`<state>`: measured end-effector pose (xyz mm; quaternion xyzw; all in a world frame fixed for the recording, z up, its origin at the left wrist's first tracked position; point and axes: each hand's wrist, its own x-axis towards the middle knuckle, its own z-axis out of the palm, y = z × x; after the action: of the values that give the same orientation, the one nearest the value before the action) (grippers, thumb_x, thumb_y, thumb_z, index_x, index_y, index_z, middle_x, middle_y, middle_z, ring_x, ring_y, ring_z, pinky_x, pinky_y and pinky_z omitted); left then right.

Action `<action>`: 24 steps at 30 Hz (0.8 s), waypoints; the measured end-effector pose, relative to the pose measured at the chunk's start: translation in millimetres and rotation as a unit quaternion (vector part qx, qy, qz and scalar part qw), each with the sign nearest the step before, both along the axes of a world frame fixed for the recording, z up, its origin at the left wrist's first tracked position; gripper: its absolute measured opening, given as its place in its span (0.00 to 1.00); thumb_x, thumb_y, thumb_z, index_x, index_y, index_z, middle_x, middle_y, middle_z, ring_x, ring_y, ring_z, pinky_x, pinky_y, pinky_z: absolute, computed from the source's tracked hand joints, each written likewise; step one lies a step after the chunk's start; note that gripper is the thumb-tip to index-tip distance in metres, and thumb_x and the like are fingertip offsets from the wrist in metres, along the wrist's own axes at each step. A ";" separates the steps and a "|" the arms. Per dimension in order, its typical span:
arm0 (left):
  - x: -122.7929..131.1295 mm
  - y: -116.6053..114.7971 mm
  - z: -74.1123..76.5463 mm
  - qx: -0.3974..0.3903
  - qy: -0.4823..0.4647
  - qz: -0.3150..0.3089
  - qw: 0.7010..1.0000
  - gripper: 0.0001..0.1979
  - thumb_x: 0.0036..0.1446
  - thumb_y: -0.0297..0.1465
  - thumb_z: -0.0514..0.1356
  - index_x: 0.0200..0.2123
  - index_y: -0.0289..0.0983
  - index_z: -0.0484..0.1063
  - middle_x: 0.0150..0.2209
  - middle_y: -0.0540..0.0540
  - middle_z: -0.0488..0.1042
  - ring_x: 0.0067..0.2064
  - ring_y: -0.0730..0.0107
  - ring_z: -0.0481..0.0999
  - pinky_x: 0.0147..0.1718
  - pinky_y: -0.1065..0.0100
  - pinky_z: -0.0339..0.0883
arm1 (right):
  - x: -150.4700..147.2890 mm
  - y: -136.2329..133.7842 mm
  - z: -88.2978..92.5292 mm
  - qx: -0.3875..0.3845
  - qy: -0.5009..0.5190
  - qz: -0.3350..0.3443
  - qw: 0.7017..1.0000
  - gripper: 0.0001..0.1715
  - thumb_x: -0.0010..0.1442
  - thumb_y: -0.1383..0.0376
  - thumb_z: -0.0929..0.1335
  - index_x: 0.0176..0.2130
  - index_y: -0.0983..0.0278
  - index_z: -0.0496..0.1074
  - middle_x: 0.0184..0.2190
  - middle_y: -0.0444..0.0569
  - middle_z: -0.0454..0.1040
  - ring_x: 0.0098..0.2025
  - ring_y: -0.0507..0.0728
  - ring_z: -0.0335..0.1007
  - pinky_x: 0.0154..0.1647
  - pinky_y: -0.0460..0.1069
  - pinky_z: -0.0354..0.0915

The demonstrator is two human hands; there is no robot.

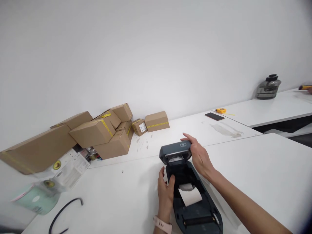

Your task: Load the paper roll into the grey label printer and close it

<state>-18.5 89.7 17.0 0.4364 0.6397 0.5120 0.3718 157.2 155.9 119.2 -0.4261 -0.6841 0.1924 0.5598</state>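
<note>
A dark blue-grey label printer [207,204] rests on the white table with its lid [174,148] tilted up at the far end. Inside the body, a white paper roll [190,195] sits with a loose end curling out. My right hand [201,157] grips the right side of the lid, its index finger stretched along the top. At the left wall of the printer body is my left hand [166,190], thumb over the rim and fingers along the outer side. A pink watch band circles the left wrist.
Cardboard boxes [92,132] with yellow tape are piled at left, beside plastic packets [46,196] and papers. A black cable [59,213] lies at front left. Toward the back right are a phone [214,116], a yellow tape measure [221,110] and a water jug [268,87].
</note>
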 end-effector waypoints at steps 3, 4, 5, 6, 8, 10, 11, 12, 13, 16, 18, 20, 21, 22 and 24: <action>3.2 4.7 -8.5 -0.005 0.033 -0.018 0.999 0.41 0.58 0.50 0.60 0.68 0.35 0.54 0.67 0.33 0.63 0.64 0.51 0.68 0.57 0.59 0.65 | -7.8 25.3 18.6 -0.021 -0.036 -0.042 0.998 0.38 0.71 0.45 0.47 0.63 0.60 0.65 0.47 0.54 0.79 0.49 0.67 0.75 0.51 0.63 0.68; 4.3 4.4 -9.4 -0.002 0.042 -0.021 0.999 0.41 0.59 0.50 0.60 0.68 0.36 0.53 0.66 0.33 0.64 0.63 0.51 0.69 0.57 0.59 0.65 | -9.9 32.7 24.2 -0.033 -0.043 -0.050 0.997 0.38 0.71 0.45 0.47 0.62 0.60 0.65 0.45 0.54 0.79 0.47 0.67 0.76 0.49 0.64 0.68; 5.2 3.6 -9.4 -0.003 0.053 -0.021 0.998 0.41 0.59 0.50 0.59 0.68 0.37 0.52 0.66 0.34 0.65 0.63 0.52 0.69 0.57 0.60 0.65 | -11.4 39.0 28.8 -0.047 -0.047 -0.051 0.996 0.38 0.71 0.45 0.48 0.62 0.60 0.66 0.43 0.54 0.80 0.45 0.67 0.76 0.48 0.63 0.69; 6.0 2.3 -8.5 -0.005 0.064 -0.018 0.998 0.40 0.59 0.50 0.59 0.68 0.37 0.52 0.65 0.35 0.66 0.63 0.52 0.70 0.57 0.60 0.65 | -12.1 43.6 31.9 -0.060 -0.050 -0.046 0.996 0.37 0.71 0.45 0.48 0.62 0.60 0.65 0.43 0.54 0.80 0.45 0.67 0.77 0.47 0.63 0.70; 7.0 -0.6 -4.7 -0.014 0.083 -0.011 0.996 0.39 0.60 0.49 0.58 0.68 0.38 0.52 0.65 0.35 0.67 0.62 0.52 0.70 0.57 0.61 0.65 | -10.5 45.0 32.1 -0.043 -0.049 -0.046 0.997 0.35 0.71 0.46 0.50 0.63 0.61 0.64 0.49 0.55 0.79 0.48 0.67 0.76 0.49 0.63 0.70; 7.5 -2.7 -0.1 -0.018 0.093 -0.011 0.995 0.38 0.60 0.48 0.58 0.68 0.38 0.53 0.64 0.36 0.68 0.62 0.52 0.71 0.55 0.61 0.66 | -4.6 34.2 22.5 0.051 -0.030 -0.084 0.995 0.31 0.71 0.49 0.55 0.62 0.62 0.64 0.56 0.58 0.74 0.56 0.68 0.71 0.54 0.63 0.67; 7.6 -3.2 1.9 -0.017 0.094 -0.014 0.995 0.38 0.60 0.48 0.58 0.68 0.38 0.53 0.64 0.36 0.69 0.61 0.53 0.72 0.55 0.61 0.66 | -0.4 25.0 14.2 0.115 -0.012 -0.113 0.987 0.27 0.70 0.52 0.57 0.60 0.62 0.66 0.56 0.59 0.73 0.58 0.67 0.69 0.56 0.63 0.65; 7.6 -3.4 3.2 -0.015 0.095 -0.015 0.995 0.38 0.60 0.47 0.58 0.68 0.38 0.53 0.63 0.36 0.69 0.61 0.53 0.72 0.54 0.61 0.67 | 4.0 14.4 4.2 0.176 0.001 -0.135 0.975 0.23 0.70 0.56 0.59 0.57 0.62 0.68 0.55 0.59 0.73 0.59 0.67 0.68 0.58 0.63 0.64; 7.6 -3.3 3.9 -0.012 0.096 -0.014 0.995 0.38 0.60 0.47 0.59 0.68 0.38 0.53 0.63 0.36 0.70 0.61 0.53 0.73 0.54 0.61 0.67 | 8.2 3.8 -6.9 0.214 0.009 -0.137 0.967 0.18 0.70 0.59 0.60 0.53 0.60 0.71 0.49 0.57 0.76 0.54 0.65 0.71 0.54 0.62 0.66; 7.4 -1.8 2.7 -0.004 0.100 -0.005 0.995 0.38 0.57 0.46 0.61 0.67 0.40 0.55 0.62 0.38 0.72 0.61 0.52 0.72 0.55 0.60 0.66 | 13.3 -16.3 -39.2 0.188 -0.133 0.015 0.973 0.15 0.70 0.64 0.60 0.45 0.59 0.74 0.38 0.53 0.79 0.40 0.60 0.75 0.44 0.56 0.70; 7.3 -0.8 1.1 -0.005 0.100 -0.003 0.995 0.38 0.57 0.44 0.62 0.68 0.41 0.54 0.61 0.39 0.72 0.61 0.52 0.72 0.55 0.61 0.67 | 7.4 -14.7 -55.8 0.113 -0.324 0.117 0.932 0.16 0.69 0.67 0.60 0.41 0.60 0.77 0.36 0.51 0.81 0.39 0.59 0.75 0.51 0.57 0.67; 7.3 -0.5 0.7 -0.006 0.114 -0.009 0.993 0.38 0.59 0.42 0.60 0.69 0.40 0.53 0.62 0.39 0.72 0.61 0.52 0.73 0.55 0.60 0.66 | -4.0 -5.1 -68.7 0.062 -0.477 0.160 0.862 0.14 0.63 0.71 0.64 0.33 0.60 0.78 0.32 0.50 0.82 0.41 0.60 0.76 0.62 0.61 0.58; 7.2 -0.9 1.2 -0.004 0.124 -0.015 0.992 0.37 0.60 0.42 0.58 0.69 0.40 0.51 0.62 0.38 0.71 0.61 0.52 0.73 0.56 0.60 0.66 | -10.3 0.1 -74.2 0.049 -0.525 0.170 0.832 0.12 0.58 0.72 0.67 0.30 0.61 0.79 0.29 0.50 0.82 0.40 0.61 0.76 0.65 0.62 0.54; 7.0 -1.5 2.0 -0.002 0.135 -0.022 0.991 0.37 0.62 0.41 0.56 0.70 0.38 0.50 0.62 0.38 0.71 0.61 0.52 0.72 0.56 0.59 0.66 | -16.1 4.3 -79.3 0.042 -0.555 0.178 0.811 0.10 0.53 0.73 0.68 0.27 0.61 0.79 0.27 0.51 0.81 0.39 0.62 0.76 0.66 0.63 0.51; 6.6 -3.4 4.4 0.002 0.149 -0.038 0.988 0.36 0.64 0.40 0.53 0.71 0.36 0.47 0.63 0.36 0.70 0.62 0.52 0.71 0.58 0.58 0.64 | -24.9 7.8 -87.8 0.040 -0.580 0.191 0.791 0.09 0.48 0.75 0.70 0.26 0.64 0.80 0.25 0.53 0.81 0.37 0.63 0.77 0.67 0.63 0.49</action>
<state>-11.9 86.4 21.4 0.5324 0.6703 0.4279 0.2901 132.3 163.7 31.3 -0.2962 -0.9546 -0.0152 0.0266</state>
